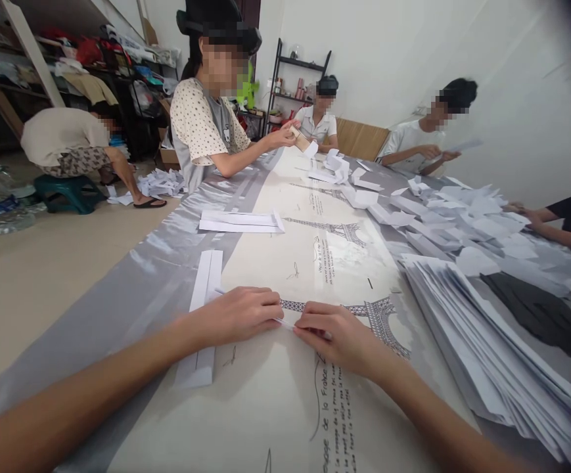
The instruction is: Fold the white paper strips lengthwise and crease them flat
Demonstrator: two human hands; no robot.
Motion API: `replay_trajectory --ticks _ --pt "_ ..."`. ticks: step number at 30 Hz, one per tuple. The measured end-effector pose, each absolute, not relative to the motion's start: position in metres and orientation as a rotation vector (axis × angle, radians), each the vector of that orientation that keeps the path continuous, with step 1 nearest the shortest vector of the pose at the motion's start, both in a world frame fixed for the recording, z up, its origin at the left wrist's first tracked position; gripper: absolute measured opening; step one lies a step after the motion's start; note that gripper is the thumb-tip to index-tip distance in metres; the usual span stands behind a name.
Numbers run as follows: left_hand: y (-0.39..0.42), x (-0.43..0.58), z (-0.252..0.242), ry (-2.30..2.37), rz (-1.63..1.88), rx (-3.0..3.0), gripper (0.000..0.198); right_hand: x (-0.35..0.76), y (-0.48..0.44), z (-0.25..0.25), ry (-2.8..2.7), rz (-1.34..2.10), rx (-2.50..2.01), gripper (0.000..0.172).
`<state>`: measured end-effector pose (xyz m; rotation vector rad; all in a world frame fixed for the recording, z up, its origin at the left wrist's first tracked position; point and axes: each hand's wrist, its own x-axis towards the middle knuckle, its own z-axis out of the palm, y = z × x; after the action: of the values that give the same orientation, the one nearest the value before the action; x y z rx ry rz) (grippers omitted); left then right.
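Note:
My left hand (238,315) and my right hand (332,335) meet at the table's near middle, both with fingers curled and pressed onto a narrow strip of folded white paper (284,322) that shows between them. The paper lies on a tablecloth (265,407) printed with Eiffel towers. Just left of my left hand lies a long folded white paper strip (202,309), partly under my forearm. A thick fanned stack of white sheets (487,348) sits close to my right.
Another folded sheet (240,221) lies further up the table. Loose folded papers (443,210) cover the far right side. A seated person (206,125) on the left holds a small item; others sit at the far end and right. Someone crouches by a green stool (63,190).

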<state>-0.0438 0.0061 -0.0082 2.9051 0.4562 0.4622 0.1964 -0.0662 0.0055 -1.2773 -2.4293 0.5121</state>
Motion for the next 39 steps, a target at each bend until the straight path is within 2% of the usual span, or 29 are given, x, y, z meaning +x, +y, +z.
replay_trajectory --ticks 3,12,15,22,32,39 --pt "0.006 -0.043 -0.01 0.373 0.522 2.918 0.03 0.194 -0.067 0.003 -2.387 0.497 -1.267 0.036" --pt "0.011 -0.041 -0.008 0.357 0.743 3.102 0.035 0.219 -0.058 0.009 -2.335 0.708 -1.189 0.038" --pt "0.02 -0.052 0.002 0.43 0.711 3.04 0.036 0.238 -0.052 0.014 -2.257 0.746 -1.218 0.039" --pt "0.047 -0.084 0.019 0.699 0.399 2.654 0.038 0.271 -0.042 0.022 -2.122 0.877 -1.241 0.043" --pt "0.057 -0.09 0.014 0.666 0.509 2.428 0.035 0.288 -0.039 0.023 -2.087 1.0 -1.222 0.049" --pt "0.066 -0.098 0.012 0.735 0.549 2.291 0.043 0.288 -0.043 0.029 -2.069 1.049 -1.236 0.05"
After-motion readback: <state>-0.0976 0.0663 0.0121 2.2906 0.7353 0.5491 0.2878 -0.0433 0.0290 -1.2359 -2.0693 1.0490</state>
